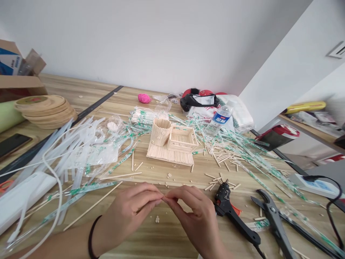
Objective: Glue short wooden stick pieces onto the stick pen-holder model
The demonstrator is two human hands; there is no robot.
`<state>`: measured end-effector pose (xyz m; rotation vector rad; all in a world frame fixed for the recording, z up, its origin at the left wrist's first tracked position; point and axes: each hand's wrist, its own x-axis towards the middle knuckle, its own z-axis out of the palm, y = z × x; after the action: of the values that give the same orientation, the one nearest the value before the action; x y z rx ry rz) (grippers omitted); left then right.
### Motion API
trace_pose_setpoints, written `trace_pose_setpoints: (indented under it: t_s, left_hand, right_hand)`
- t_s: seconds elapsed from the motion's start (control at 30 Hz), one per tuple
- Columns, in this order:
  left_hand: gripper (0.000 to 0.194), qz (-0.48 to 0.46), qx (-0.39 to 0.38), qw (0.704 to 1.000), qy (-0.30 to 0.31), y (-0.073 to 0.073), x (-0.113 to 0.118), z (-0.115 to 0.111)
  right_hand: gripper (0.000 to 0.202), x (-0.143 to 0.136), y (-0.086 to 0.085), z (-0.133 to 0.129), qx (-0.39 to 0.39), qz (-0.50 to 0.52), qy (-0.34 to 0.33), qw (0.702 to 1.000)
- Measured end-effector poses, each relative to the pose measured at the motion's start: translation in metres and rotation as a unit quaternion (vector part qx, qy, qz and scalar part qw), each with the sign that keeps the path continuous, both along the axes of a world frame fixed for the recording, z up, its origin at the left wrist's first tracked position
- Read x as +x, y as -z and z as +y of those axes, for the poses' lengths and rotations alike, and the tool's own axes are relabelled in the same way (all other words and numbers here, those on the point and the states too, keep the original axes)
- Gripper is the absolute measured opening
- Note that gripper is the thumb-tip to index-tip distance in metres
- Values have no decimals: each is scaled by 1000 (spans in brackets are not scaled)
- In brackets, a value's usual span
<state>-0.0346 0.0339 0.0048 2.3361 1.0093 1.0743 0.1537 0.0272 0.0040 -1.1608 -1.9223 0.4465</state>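
A wood-grain bench [124, 230] spans the view, with green-printed plastic wrappers [250, 171] strewn across it toward 2 o'clock from the joined fingertips. The left hand [126, 208], a black band [93, 237] at its wrist, and the right hand [195, 214] meet tip to tip above the bench; each grip is narrow, thumb against forefinger, and I cannot tell whether a small piece sits between them. Black-handled shears [273, 216] lie between 3 and 4 o'clock. The stick model [167, 155] stands at 12, a round cup [161, 133] beside a rectangular tray [183, 145] on a flat base. A black glue gun [225, 203] lies at 3, just beside the right hand. A water bottle [219, 120] stands between 1 and 2, pink yarn [144, 98] between 11 and 12, and tiny wood bits [157, 218] at 6.
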Motion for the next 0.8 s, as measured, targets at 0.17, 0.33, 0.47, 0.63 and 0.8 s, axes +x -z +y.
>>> trace_pose_setpoints:
  t_s: [0.17,0.33,0.47,0.63,0.8]
  left_hand:
    - [17,103,60,993,7,-3,-3,-1]
    - [15,101,23,994,19,-5,-3,0]
    - [13,22,-86,996,4,-7,-3,4]
    - [13,-8,-150,989,-4,-11,-2,8]
    - [14,17,-82,996,19,-9,-2,5]
  right_hand:
    - [7,0,1,0,-5,-10,-7,1000]
    - [8,0,3,1,-3,-2,-23,1000]
    - [8,2,4,1,12,5,-25,1000]
    - [7,3,4,3,11,15,-12,1000]
    - [7,2,3,2,13,10,-9,1000]
